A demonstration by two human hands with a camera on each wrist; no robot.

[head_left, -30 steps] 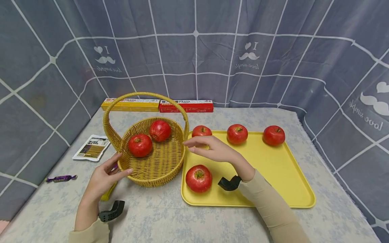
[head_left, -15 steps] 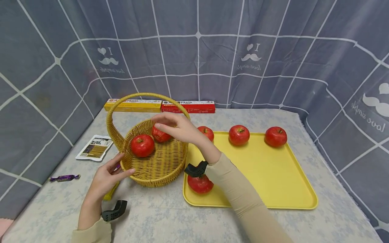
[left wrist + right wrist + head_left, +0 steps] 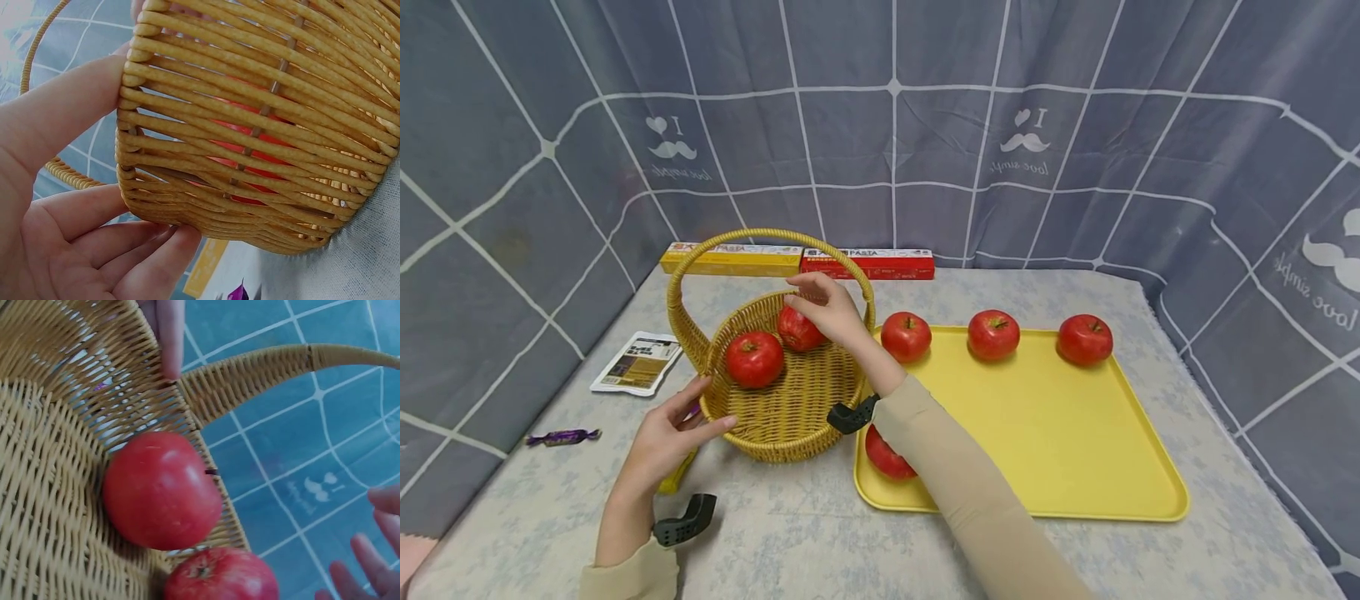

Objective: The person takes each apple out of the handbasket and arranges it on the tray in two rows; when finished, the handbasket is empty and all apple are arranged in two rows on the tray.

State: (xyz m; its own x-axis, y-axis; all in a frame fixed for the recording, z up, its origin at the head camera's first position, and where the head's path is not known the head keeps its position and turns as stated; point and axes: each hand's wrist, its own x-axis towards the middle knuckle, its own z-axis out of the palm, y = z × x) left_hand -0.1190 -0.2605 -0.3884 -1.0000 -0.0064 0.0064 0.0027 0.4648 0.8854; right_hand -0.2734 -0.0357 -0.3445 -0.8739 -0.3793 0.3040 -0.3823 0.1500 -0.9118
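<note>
A woven yellow basket [image 3: 786, 446] with a tall arched handle stands on the table. Two red apples lie inside: one apple [image 3: 755, 359] at the left, another apple [image 3: 797, 328] at the back, partly covered by my right hand. My left hand [image 3: 662, 433] grips the basket's near-left rim; in the left wrist view its thumb and fingers lie on the wickerwork [image 3: 250, 125]. Through the handle's arch, my right hand [image 3: 831, 310] hovers over the back apple, fingers loosely bent. The right wrist view shows its fingers [image 3: 369, 562] apart from both apples, holding nothing.
Right of the basket lies a yellow tray [image 3: 1037, 433] with several apples, one [image 3: 887, 454] partly behind my right forearm. Yellow and red pasta boxes [image 3: 868, 265] line the back. A white pouch [image 3: 636, 363] and a purple-wrapped candy [image 3: 563, 437] lie left.
My right hand has moved left from above the tray to over the basket's back apple, then drawn slightly back right. My left hand has stayed on the rim.
</note>
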